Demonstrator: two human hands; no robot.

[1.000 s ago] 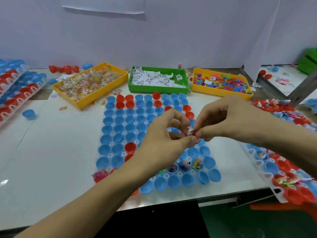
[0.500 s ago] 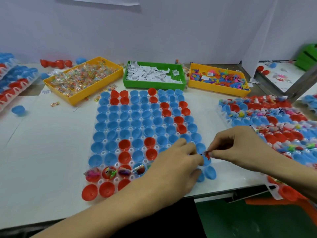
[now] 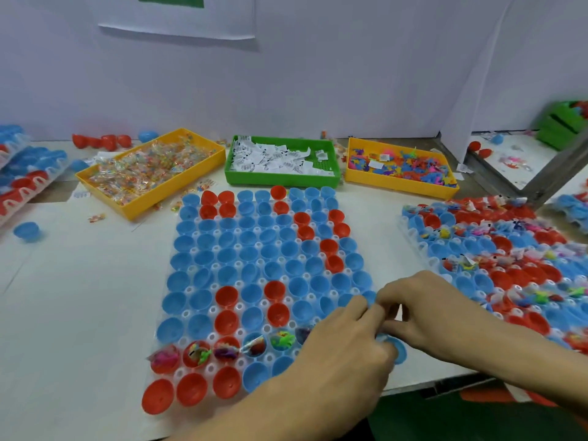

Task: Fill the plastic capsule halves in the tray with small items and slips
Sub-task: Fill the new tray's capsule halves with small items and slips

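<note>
In the head view, the clear tray (image 3: 191, 283) of blue and red capsule halves (image 3: 229, 246) lies mid-table; several near-row halves hold small toys (image 3: 281, 340). Left hand (image 3: 342, 351) and right hand (image 3: 436, 308) meet fingertips at its near right corner, pinching something too small to identify. Far off sit the green slip bin (image 3: 281, 178) and two yellow bins (image 3: 149, 198).

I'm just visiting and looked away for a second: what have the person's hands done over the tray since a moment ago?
Both hands came down from mid-air, above the middle of the tray, to its near right corner. The left hand and right hand still meet fingertip to fingertip; what they pinch is too small to tell now. The filled capsule halves in the near rows and the three bins behind look unchanged.
</note>
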